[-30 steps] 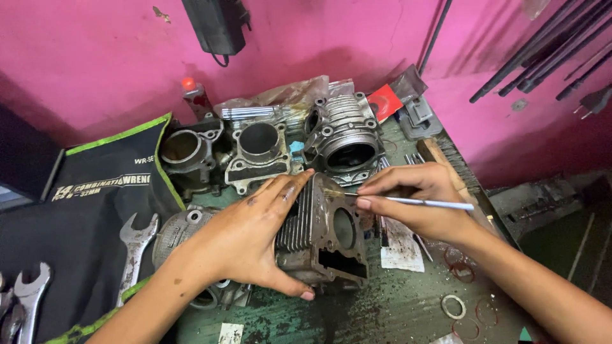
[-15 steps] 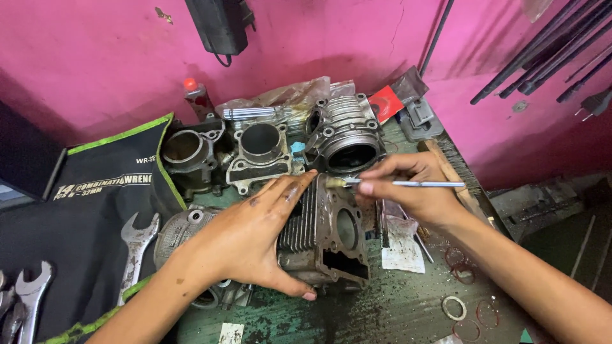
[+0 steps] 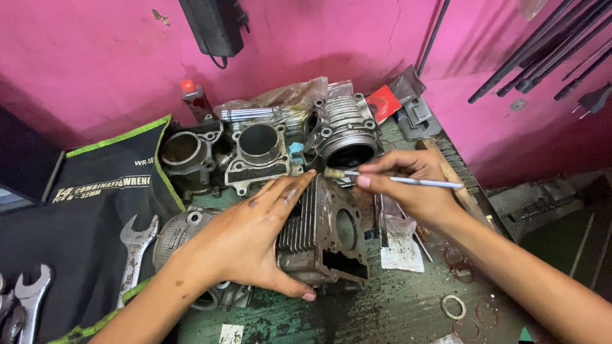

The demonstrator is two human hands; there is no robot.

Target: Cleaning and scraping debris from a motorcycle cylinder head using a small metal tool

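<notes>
A grimy finned engine cylinder block (image 3: 331, 239) lies on its side in the middle of the workbench. My left hand (image 3: 255, 239) clasps its finned side, fingers stretched over the top and thumb under the bottom edge. My right hand (image 3: 411, 185) pinches a thin small paintbrush (image 3: 395, 179) with a pale handle. The bristle tip touches the block's top edge, close to my left fingertips.
Three more cylinder blocks (image 3: 258, 153) stand at the back against the pink wall. A black wrench roll (image 3: 76, 229) with spanners (image 3: 134, 255) lies at the left. Metal rings (image 3: 454, 307) and paper scraps (image 3: 401, 248) lie at the right. Rods (image 3: 542, 51) lean in the corner.
My right hand has lifted the brush from the block's right face to its top edge and swept it leftwards. My left hand keeps its hold on the block.
</notes>
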